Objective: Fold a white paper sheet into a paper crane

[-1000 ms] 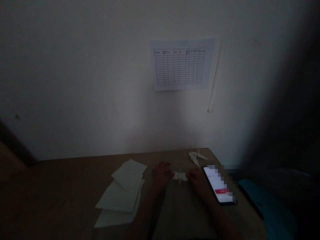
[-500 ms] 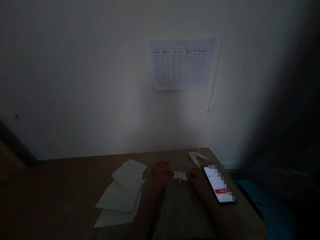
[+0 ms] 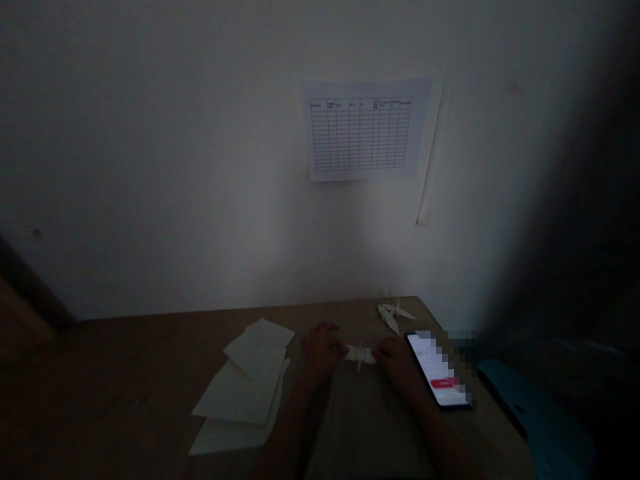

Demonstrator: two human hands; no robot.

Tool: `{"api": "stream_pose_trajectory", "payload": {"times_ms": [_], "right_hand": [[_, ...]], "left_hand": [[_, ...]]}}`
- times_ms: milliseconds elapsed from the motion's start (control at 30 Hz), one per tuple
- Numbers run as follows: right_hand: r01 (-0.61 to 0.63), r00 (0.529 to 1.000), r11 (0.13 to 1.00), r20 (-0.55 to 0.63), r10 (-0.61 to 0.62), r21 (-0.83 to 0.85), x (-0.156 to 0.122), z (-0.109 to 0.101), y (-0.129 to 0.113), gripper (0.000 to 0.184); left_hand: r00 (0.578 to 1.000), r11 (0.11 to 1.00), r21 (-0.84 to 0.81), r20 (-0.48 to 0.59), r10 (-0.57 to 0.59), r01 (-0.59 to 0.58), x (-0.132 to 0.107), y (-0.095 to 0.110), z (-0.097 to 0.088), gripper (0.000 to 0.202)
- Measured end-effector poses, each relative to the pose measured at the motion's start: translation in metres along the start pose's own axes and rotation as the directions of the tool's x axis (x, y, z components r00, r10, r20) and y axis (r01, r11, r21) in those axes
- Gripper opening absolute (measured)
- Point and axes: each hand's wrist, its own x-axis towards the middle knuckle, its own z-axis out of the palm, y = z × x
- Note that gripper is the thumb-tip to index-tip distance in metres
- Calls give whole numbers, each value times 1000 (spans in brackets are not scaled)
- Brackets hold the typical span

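Between my hands is a small white origami crane point(image 3: 360, 355), its wings spread to the left and right. My left hand point(image 3: 321, 347) pinches the tip of the left wing between thumb and finger, the other fingers loosely curled above. On the other side my right hand point(image 3: 394, 357) is closed on the right wing's tip. Further back, near the table's far right corner, lie more folded paper cranes point(image 3: 395, 313), partly overlapping. Left of my left forearm, white paper sheets point(image 3: 245, 390) are piled unevenly on the brown table point(image 3: 125, 387).
A lit phone point(image 3: 437, 373) lies right of my right hand, near the table's right edge. Beyond that edge is a blue object point(image 3: 540, 420). On the wall behind the table hangs a printed sheet with a grid point(image 3: 367, 130).
Both hands keep hold of the crane's wings in nearly the same place. The wings look slightly shifted; otherwise only a slight camera movement shows.
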Motion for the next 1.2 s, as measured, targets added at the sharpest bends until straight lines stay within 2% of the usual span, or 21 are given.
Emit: {"api": "stream_pose_trajectory", "payload": {"times_ms": [200,400,567,667,900,1067,1200], "right_hand": [[-5,1000,1000,-7,5,-18,-1,0,1,20],[5,998,995,-62,1,102,0,2,2,21],[10,993,989,-116,7,147,1,4,3,19],[1,985,989,-171,25,150,1,6,5,24],[-144,954,989,-269,131,-31,7,4,0,33],[-143,968,975,-230,101,-172,7,3,-6,34],[-168,967,962,-227,118,-213,7,0,-7,35]], "left_hand": [[999,1000,6,-31,-19,19,1,-7,3,5],[996,999,27,-84,-19,22,0,-9,2,9],[983,998,51,-182,-35,45,-2,-9,4,19],[973,995,70,-224,-54,71,-3,-7,4,22],[976,988,89,-190,-104,122,-4,-2,1,17],[976,988,99,-197,-97,118,-5,-4,2,17],[975,989,91,-200,-100,120,-5,-5,2,17]]}}
